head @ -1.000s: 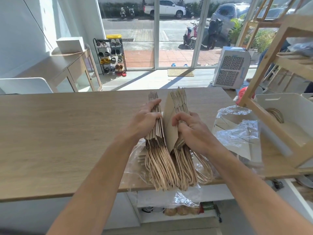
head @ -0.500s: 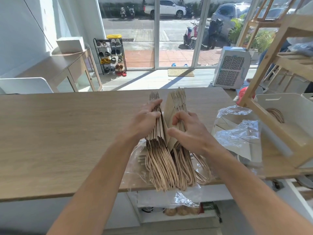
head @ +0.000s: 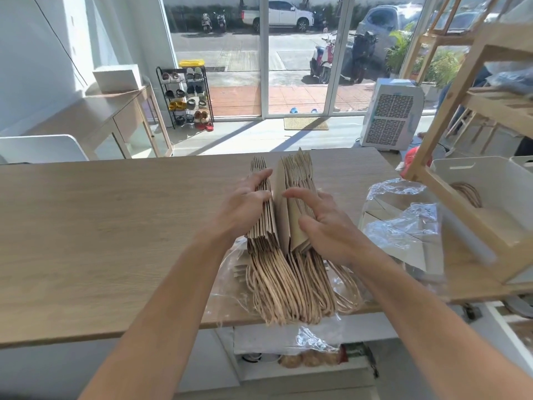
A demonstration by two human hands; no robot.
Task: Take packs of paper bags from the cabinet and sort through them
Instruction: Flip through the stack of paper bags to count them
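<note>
A stack of brown paper bags (head: 284, 226) stands on edge on the wooden table (head: 115, 226), its twisted paper handles (head: 288, 290) hanging over the near edge. The stack is parted into a left bundle and a right bundle. My left hand (head: 245, 203) grips the left bundle from its outer side, fingers curled over the top edges. My right hand (head: 323, 223) lies on the right bundle with fingers spread, its fingertips touching the bag that stands in the gap. Loose clear plastic wrap (head: 230, 272) lies under the bags.
Another pack of bags in clear plastic (head: 403, 226) lies to the right. A wooden shelf frame (head: 450, 197) holds a white bin (head: 496, 192) with more handles inside. A shelf below the table edge holds small items.
My right hand has opened from pinching a single bag and now rests flat with fingers spread on the right bundle. The separated bag has swung back upright. The left hand has stayed put.
</note>
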